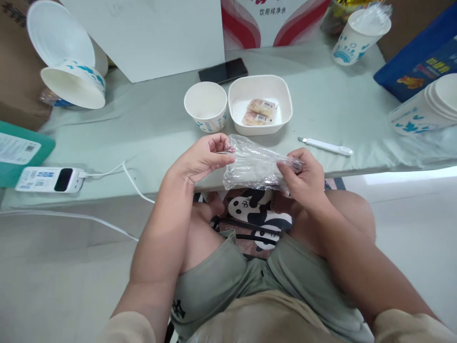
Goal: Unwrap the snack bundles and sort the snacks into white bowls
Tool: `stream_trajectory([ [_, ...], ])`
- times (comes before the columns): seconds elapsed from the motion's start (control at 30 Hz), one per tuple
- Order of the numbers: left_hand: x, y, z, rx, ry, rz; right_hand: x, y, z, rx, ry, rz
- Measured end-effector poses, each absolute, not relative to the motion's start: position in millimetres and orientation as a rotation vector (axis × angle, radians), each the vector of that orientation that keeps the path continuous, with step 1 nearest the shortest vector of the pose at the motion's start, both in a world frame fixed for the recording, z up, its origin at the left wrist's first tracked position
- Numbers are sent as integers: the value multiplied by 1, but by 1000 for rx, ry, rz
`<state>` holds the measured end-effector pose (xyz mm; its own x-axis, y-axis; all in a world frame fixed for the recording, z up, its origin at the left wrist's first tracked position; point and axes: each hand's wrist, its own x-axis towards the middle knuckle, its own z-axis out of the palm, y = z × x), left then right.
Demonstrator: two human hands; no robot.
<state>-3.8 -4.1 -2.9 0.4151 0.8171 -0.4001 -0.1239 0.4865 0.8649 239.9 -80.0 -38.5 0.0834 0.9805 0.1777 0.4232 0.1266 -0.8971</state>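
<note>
Tan shirt fabric (257,319) lies nearest the camera in the head view, followed by grey-green shorts (214,281) with a dark printed character on the left leg. Panda figures mark a patterned surface (250,207) between the knees.

Left hand (205,157): thumb and fingers pinch one end of a clear plastic film (250,164). Right hand (305,178): thumb and curled fingers grip the opposite, gathered end. The film spans both hands at the near edge of the cloth-covered table (143,124).

Beyond the film, a white paper cup (205,102) with blue print stands just beside a white rectangular container (285,102). Inside the container lie two wrapped snack packets (260,113), each with a barcode; their small text is illegible. A smartphone (228,70), screen dark, lies behind. To the right rests a white utility knife (326,145), blade tip exposed.

Labelled items: a red-and-white carton (273,28) reads "饮用纯净水"; a white box (160,38) carries faint, unreadable handwriting; a blue bag (428,62) bears yellow characters, not fully legible; a green package (44,143) has a white label, text too small. A white power bank (50,180), blue-printed, connects to a white cable (105,172).
</note>
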Motion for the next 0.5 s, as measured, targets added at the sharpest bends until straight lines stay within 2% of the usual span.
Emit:
stream_trajectory([
  [0.17,1,4,-6,948,1087,496,245,-78,-40,-1452,-1488,713],
  [0.5,-3,11,-7,1103,1157,451,246,-73,-39,-1485,-1520,628],
])
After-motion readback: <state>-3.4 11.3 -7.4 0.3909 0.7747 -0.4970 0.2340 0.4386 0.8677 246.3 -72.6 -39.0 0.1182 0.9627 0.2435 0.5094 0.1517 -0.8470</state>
